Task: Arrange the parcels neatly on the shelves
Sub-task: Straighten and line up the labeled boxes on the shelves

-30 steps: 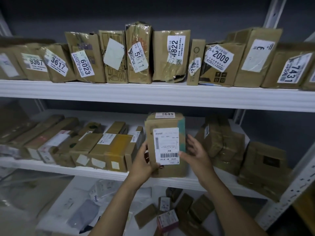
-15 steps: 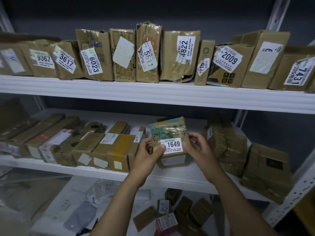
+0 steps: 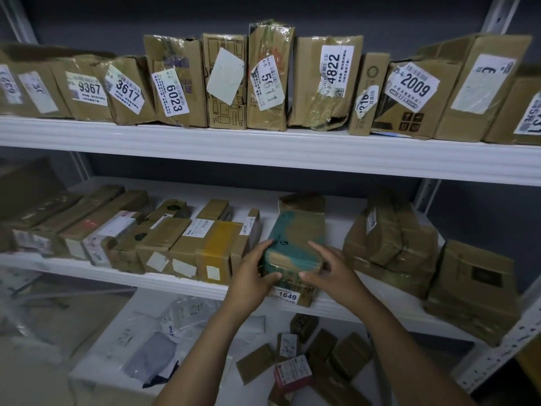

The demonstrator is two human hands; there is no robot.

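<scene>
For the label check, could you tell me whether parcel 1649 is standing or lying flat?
Lying flat: parcel 1649 rests on the middle shelf, broad teal face up, label facing front.

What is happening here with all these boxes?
A person holds the parcel labelled 1649 with both hands: the left hand grips its left side, the right hand its right front corner. It lies flat on the middle shelf, in the gap between a row of boxes and a pile. Numbered parcels stand on the upper shelf.
</scene>
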